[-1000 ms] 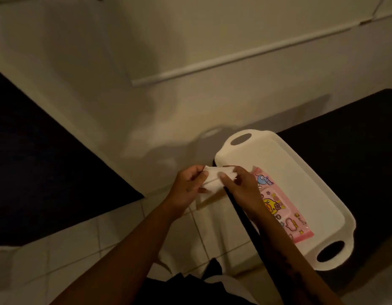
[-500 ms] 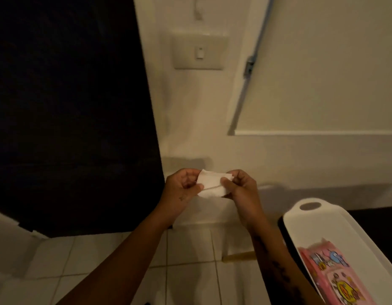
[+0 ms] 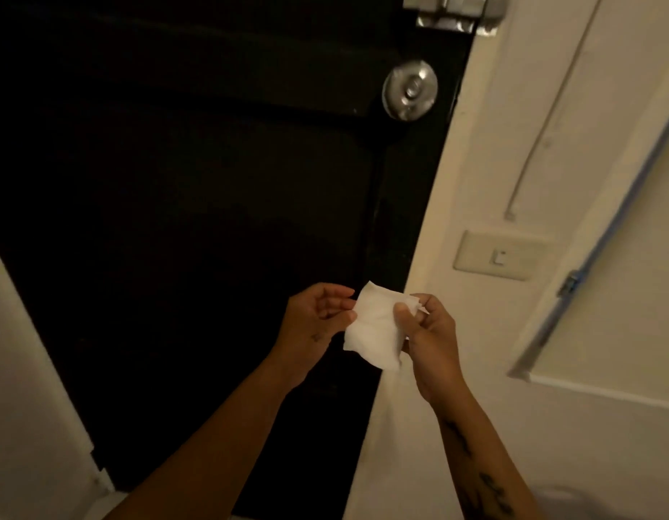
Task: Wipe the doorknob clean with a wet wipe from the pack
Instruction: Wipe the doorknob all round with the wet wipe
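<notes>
Your right hand [image 3: 425, 332] pinches the wet wipe [image 3: 374, 328], and your left hand [image 3: 318, 317] seems half open at its edge. Unfold it flat, then cover the doorknob [image 3: 410, 90] well above.

- Dim, warm yellowish light throughout.
- The door [image 3: 175, 219] above and left of the hands is near-black, detail lost.
- Glare glints on the doorknob [image 3: 410, 90].
- Wide-angle bending slants straight edges; slight softness overall.
</notes>
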